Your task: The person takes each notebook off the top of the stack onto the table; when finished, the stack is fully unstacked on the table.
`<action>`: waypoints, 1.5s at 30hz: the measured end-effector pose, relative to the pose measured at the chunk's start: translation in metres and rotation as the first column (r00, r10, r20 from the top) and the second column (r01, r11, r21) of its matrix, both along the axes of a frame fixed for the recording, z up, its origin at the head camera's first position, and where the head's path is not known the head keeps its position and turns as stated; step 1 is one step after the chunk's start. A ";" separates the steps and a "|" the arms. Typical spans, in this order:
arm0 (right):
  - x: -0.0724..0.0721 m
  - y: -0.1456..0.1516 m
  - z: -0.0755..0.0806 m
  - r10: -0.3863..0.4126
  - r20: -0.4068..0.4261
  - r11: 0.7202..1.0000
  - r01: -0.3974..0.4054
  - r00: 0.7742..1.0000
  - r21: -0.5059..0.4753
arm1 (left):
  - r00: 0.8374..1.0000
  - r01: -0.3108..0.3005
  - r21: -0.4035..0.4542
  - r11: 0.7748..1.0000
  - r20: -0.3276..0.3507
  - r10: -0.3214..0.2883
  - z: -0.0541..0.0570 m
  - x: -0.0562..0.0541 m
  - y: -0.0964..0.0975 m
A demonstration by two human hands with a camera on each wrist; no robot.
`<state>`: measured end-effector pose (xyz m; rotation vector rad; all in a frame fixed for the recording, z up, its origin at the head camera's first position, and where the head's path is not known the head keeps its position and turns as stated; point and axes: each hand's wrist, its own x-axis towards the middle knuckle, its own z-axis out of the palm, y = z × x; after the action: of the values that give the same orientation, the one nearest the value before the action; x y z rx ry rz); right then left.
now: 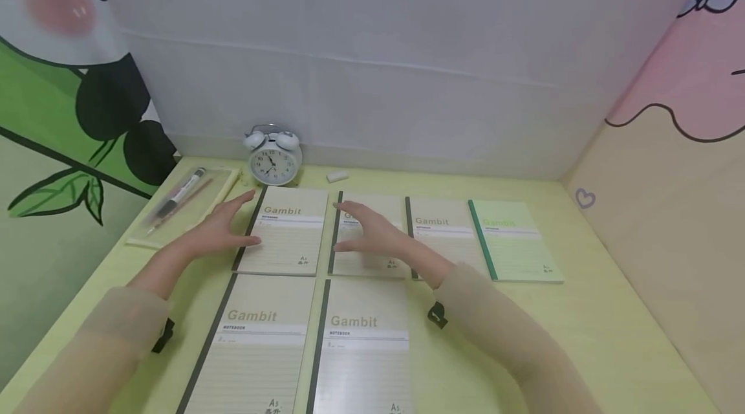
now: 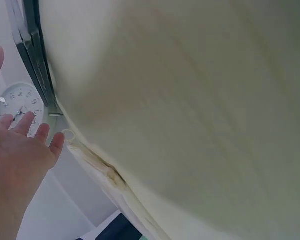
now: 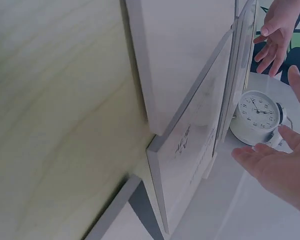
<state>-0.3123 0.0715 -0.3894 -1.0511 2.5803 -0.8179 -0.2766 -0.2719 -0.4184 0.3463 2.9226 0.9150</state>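
My left hand (image 1: 218, 231) hovers with spread fingers at the black-spined left edge of a Gambit notebook (image 1: 291, 239). Over a second notebook (image 1: 385, 202) to its right, my right hand (image 1: 372, 231) is held with thumb and fingers apart, hiding part of that cover. Neither hand grips anything. Further right in the same row lie a third black-spined notebook (image 1: 445, 242) and one with a green spine (image 1: 518, 249). Nearer the person, two more notebooks, one on the left (image 1: 250, 356) and one beside it (image 1: 363, 362), lie flat below the first pair.
A white twin-bell alarm clock (image 1: 275, 162) stands behind the leftmost back notebook. Right of it lies a small white eraser (image 1: 337, 176). A clear zip pouch (image 1: 215, 207) with pens rests at the table's left edge. Walls close in the yellow table (image 1: 611, 330) at the back and sides.
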 end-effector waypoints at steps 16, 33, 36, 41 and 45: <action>-0.019 -0.039 -0.027 0.011 0.063 0.994 -0.018 0.998 0.107 | 0.997 0.052 -0.032 0.998 0.052 -0.050 -0.013 -0.009 -0.017; -0.017 -0.049 -0.027 0.020 0.016 0.983 -0.023 1.000 0.180 | 0.994 0.100 0.016 0.995 0.036 -0.100 -0.007 -0.009 -0.012; -0.017 -0.051 -0.026 0.022 0.015 0.984 -0.024 1.000 0.177 | 0.994 0.104 0.027 0.994 0.033 -0.105 -0.005 -0.007 -0.011; -0.017 -0.052 -0.026 0.018 0.013 0.984 -0.020 1.000 0.176 | 0.994 0.108 0.013 0.994 0.022 -0.108 -0.001 -0.005 -0.008; -0.016 -0.053 -0.025 0.009 0.015 0.986 -0.011 1.000 0.168 | 0.994 0.102 -0.001 0.995 0.027 -0.102 0.001 -0.004 -0.008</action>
<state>-0.3281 0.0185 -0.4144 -1.0035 2.5769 -0.5900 -0.2810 -0.2796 -0.4175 0.4738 2.8514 0.8951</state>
